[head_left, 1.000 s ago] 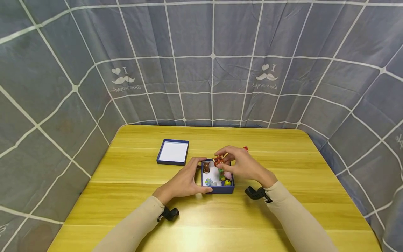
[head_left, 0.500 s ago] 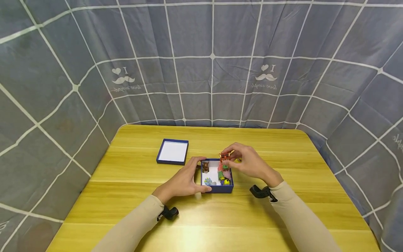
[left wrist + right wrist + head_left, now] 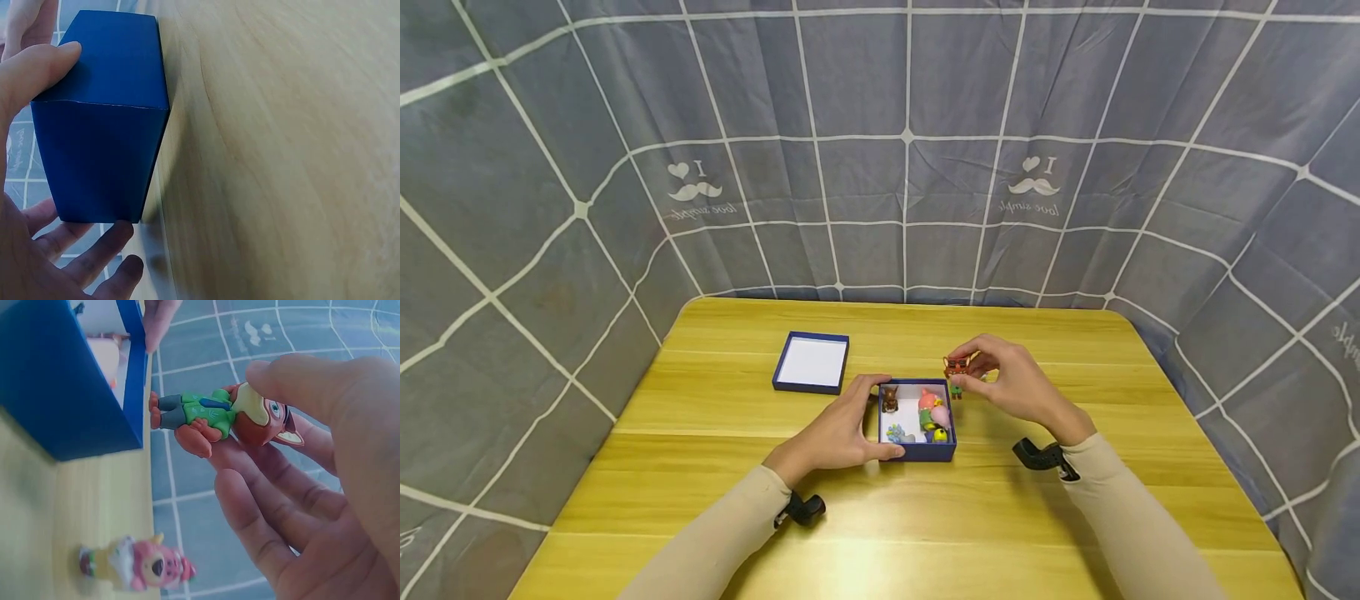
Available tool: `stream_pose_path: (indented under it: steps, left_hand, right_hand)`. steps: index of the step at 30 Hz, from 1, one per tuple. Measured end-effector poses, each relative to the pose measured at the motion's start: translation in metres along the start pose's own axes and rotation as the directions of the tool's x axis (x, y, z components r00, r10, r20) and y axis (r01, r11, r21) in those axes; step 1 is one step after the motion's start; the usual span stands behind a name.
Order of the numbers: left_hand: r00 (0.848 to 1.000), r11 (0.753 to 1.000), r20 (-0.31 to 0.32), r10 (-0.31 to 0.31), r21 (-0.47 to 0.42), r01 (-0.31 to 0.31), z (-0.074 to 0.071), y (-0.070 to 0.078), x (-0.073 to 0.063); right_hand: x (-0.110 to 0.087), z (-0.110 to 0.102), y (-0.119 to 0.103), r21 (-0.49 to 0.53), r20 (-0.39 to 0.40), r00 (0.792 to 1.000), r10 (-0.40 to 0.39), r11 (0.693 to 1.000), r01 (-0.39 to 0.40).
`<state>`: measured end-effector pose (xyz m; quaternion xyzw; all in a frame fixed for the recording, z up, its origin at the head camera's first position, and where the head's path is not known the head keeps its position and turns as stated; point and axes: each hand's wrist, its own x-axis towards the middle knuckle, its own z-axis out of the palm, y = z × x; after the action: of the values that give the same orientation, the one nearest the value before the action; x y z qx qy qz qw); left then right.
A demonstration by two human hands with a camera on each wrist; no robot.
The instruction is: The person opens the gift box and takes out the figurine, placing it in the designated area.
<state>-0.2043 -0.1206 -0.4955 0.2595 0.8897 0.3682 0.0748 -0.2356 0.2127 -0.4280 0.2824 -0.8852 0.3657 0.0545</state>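
My right hand (image 3: 1018, 387) pinches a small fox figurine (image 3: 957, 367) by the head between thumb and fingers. The right wrist view shows its green shirt (image 3: 206, 412), blue tie and grey trousers, feet hanging free. It is held just beyond the back right corner of an uncovered blue box (image 3: 925, 452). My left hand (image 3: 835, 429) grips that box by its left side, thumb (image 3: 59, 59) on the front wall and fingers behind. Inside lie a brown figurine (image 3: 890, 400), a blue-grey one (image 3: 898, 434), and several pink, green and yellow ones along the right wall.
A shallow blue lid (image 3: 812, 361) with a white inside lies behind and left of the box. In the right wrist view a pink bear figurine (image 3: 153, 565) stands on the wooden table (image 3: 880, 525). A grey checked curtain (image 3: 865, 183) surrounds the table.
My right hand has carried the fox figurine from over the box to the right and slightly back, past the box's right wall. My left hand keeps its grip on the box, which stays put.
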Motion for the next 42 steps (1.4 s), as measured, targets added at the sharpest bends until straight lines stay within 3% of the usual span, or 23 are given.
stream_pose_path:
  steps: [8, 23, 34, 42]
  left_hand:
    - [1.000, 1.000, -0.005, 0.002, -0.005, -0.002, 0.003, 0.001, 0.001]
    - [1.000, 1.000, -0.004, 0.001, -0.003, -0.001, 0.005, -0.001, -0.001]
    - [1.000, 1.000, -0.009, 0.001, -0.005, -0.001, 0.003, -0.003, -0.002]
    - [1.000, 1.000, -0.006, -0.002, -0.005, 0.002, 0.003, -0.003, -0.002]
  right_hand:
    - [-0.009, -0.020, 0.013, -0.028, -0.055, 0.998, 0.027, 0.999, -0.028]
    - [-0.030, -0.043, 0.053, -0.060, -0.150, 0.978, 0.147, 0.986, -0.157]
    - [-0.029, -0.032, 0.089, -0.025, -0.148, 0.969, 0.199, 0.978, -0.205]
    - [-0.028, -0.022, 0.100, -0.022, -0.104, 0.975, 0.196, 0.980, -0.200]
